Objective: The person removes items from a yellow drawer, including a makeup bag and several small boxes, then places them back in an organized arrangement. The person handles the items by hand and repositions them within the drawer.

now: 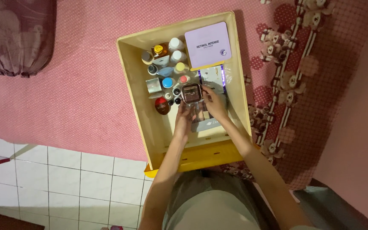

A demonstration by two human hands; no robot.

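Observation:
A cream-yellow plastic drawer (135, 81) sits on a pink mat, filled with small cosmetic bottles (167, 64) and jars. Both my hands reach into it. My left hand (184, 119) and my right hand (214, 102) together hold a small square clear-and-rose compact case (191, 93) above the drawer's middle. A lilac square box (208, 45) leans in the far right corner. Under it lie flat sachets (213, 79). A dark red oval jar (162, 105) lies just left of my left hand.
The pink mat (77, 85) spreads to the left, with a patterned maroon cushion (15, 36) at top left. A bear-print cloth (286, 85) lies right of the drawer. White floor tiles (64, 179) show at the bottom left.

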